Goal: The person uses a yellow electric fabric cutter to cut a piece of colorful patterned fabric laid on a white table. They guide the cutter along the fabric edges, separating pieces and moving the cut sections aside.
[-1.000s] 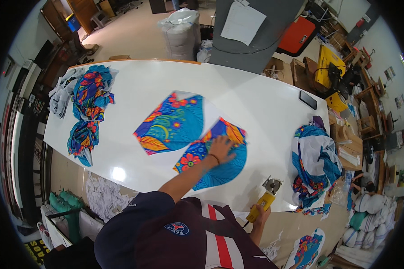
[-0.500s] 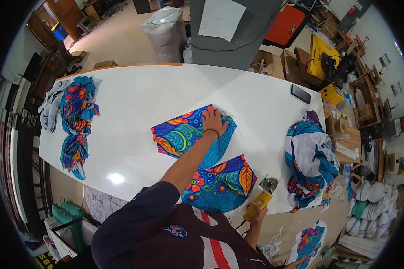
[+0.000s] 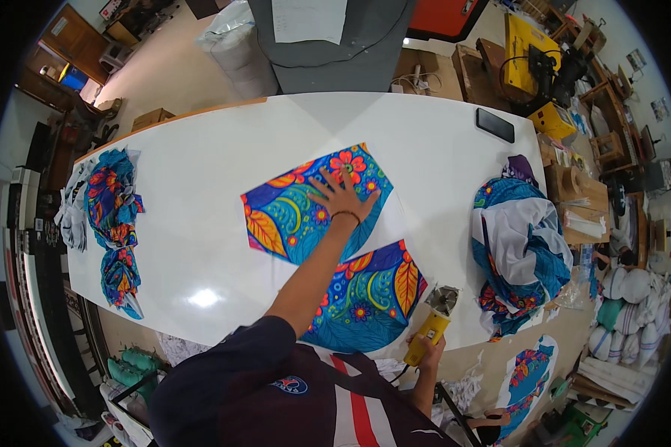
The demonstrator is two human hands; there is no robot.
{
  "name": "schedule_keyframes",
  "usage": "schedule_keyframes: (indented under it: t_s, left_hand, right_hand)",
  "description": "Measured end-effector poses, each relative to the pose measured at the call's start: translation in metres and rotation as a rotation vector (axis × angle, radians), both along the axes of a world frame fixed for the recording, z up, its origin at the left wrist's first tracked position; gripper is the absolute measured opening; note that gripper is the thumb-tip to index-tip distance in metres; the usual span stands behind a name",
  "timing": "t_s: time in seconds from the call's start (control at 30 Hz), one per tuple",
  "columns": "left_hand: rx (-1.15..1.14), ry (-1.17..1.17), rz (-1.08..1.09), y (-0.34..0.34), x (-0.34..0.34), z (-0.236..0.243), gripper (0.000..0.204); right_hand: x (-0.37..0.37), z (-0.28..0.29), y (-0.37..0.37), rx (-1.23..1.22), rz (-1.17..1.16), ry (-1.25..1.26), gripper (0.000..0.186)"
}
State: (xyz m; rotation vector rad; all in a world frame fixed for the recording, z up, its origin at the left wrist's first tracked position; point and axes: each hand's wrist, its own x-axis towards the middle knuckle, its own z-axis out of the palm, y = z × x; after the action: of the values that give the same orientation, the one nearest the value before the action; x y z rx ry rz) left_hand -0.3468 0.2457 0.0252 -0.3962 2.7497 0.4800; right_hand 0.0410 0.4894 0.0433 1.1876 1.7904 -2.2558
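My left hand (image 3: 339, 195) lies spread, palm down, on a cut fabric piece (image 3: 267, 216) with a bright floral print in blue, orange and purple. That piece lies flat on the white table (image 3: 179, 194). A second fabric piece (image 3: 365, 298) of the same print rests nearer to me, close against the first one's lower edge and partly hidden by my arm. At the table's near edge, my right hand (image 3: 428, 356) is wrapped round the yellow body of an electric rotary fabric cutter (image 3: 434, 325). Its metal head points away from me, just right of the nearer piece.
Crumpled printed fabric (image 3: 113, 201) lies at the table's left end. A bigger heap of white and printed fabric (image 3: 522, 235) sits on the right. A black phone (image 3: 495, 125) is at the far right corner. The cutter's cord (image 3: 399, 372) trails toward me.
The farther piece's right corner, rumpled before, now lies flat. My left hand has spread its fingers and shifted slightly left on it. The cutter stays in my right hand; the view has shifted a little.
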Motion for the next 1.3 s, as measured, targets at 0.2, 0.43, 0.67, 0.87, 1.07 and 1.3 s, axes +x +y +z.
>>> schedule_keyframes:
  t_s: [0.2, 0.43, 0.67, 0.87, 1.07, 1.3]
  left_hand:
    - [0.245, 0.094, -0.327, 0.037, -0.098, 0.019, 0.108]
    - [0.339, 0.627, -0.358, -0.008, -0.016, 0.003, 0.081]
    - [-0.055, 0.244, -0.271, -0.149, 0.221, -0.005, 0.106]
    - [-0.147, 0.105, -0.211, -0.207, 0.277, 0.011, 0.116]
    - [-0.140, 0.076, -0.114, -0.228, 0.320, 0.027, 0.118]
    - [0.106, 0.410, -0.178, -0.242, 0.186, -0.007, 0.093]
  right_hand:
    - [0.010, -0.019, 0.009, -0.008, -0.015, 0.011, 0.046]
    - [0.001, -0.004, 0.001, 0.009, 0.016, 0.023, 0.047]
    - [-0.002, -0.002, 0.002, 0.014, 0.058, 0.025, 0.043]
    - [-0.003, -0.008, 0.012, -0.014, 0.149, 0.064, 0.043]
    - [-0.008, -0.007, 0.009, 0.060, 0.216, 0.087, 0.038]
    - [-0.013, 0.003, 0.009, -0.011, 0.246, 0.106, 0.038]
